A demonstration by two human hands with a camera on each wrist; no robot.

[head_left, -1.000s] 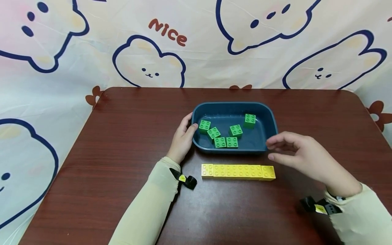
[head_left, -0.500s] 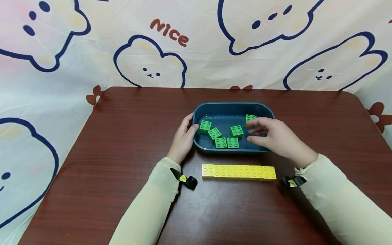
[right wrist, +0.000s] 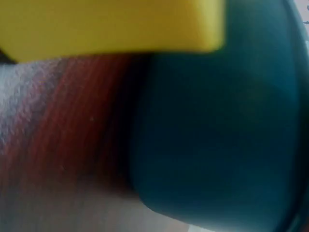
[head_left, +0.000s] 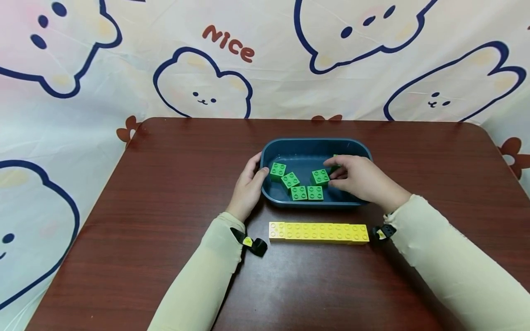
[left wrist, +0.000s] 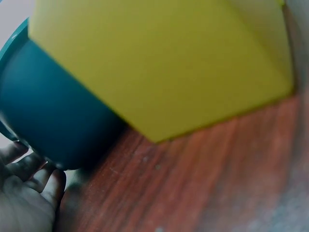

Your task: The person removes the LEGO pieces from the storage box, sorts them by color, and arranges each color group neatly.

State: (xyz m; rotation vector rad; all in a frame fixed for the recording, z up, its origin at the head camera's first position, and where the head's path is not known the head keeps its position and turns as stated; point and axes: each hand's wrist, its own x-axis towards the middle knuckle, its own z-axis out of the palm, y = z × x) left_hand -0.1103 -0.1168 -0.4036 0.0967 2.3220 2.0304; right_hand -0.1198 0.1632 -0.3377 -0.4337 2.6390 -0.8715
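A dark blue rectangular tray (head_left: 304,151) lies on the table with several small green building blocks (head_left: 299,193) in it. At its left end my left hand (head_left: 246,186) holds the wall, thumb by the rim; the left wrist view shows fingers (left wrist: 55,186) against the tray's outside. Over the right part of the tray, my right hand (head_left: 362,177) has thumb and forefinger apart, close beside one green block (head_left: 320,177). Another green block at the back right is mostly hidden behind that hand. In the right wrist view the hand is not visible.
A straight row of yellow blocks (head_left: 319,232) lies in front of the tray, its right end by the right wrist's camera (head_left: 382,232). The brown table (head_left: 198,170) ends at a patterned cloth (head_left: 273,92) behind.
My right hand has come in from the tray's right side and moved left over it toward a green block. The yellow row has shifted slightly left. My left hand has stayed put.
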